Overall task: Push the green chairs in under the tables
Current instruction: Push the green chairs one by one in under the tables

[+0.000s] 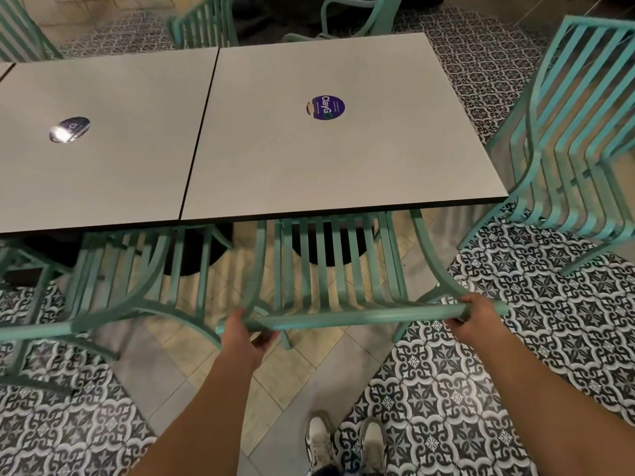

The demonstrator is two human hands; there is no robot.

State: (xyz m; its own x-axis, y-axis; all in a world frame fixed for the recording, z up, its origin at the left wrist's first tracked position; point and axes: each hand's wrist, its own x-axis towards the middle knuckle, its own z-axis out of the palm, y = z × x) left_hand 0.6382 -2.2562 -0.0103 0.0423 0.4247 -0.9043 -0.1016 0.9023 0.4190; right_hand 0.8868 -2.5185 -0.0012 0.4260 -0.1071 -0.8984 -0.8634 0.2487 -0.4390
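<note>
Head view: left hand (244,333) and right hand (476,317) grip the slatted green metal chair (340,269)'s top rail; push evenly, straight under the grey square desk (343,159).

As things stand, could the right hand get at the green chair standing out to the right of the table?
Probably yes, but not at once: the right hand grips the top rail of the chair in front. Once it lets go, bare patterned floor lies between it and the chair on the right.

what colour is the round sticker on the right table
Dark purple with white lettering, the sticker sits on the grey right table; the head view shows it.
</note>
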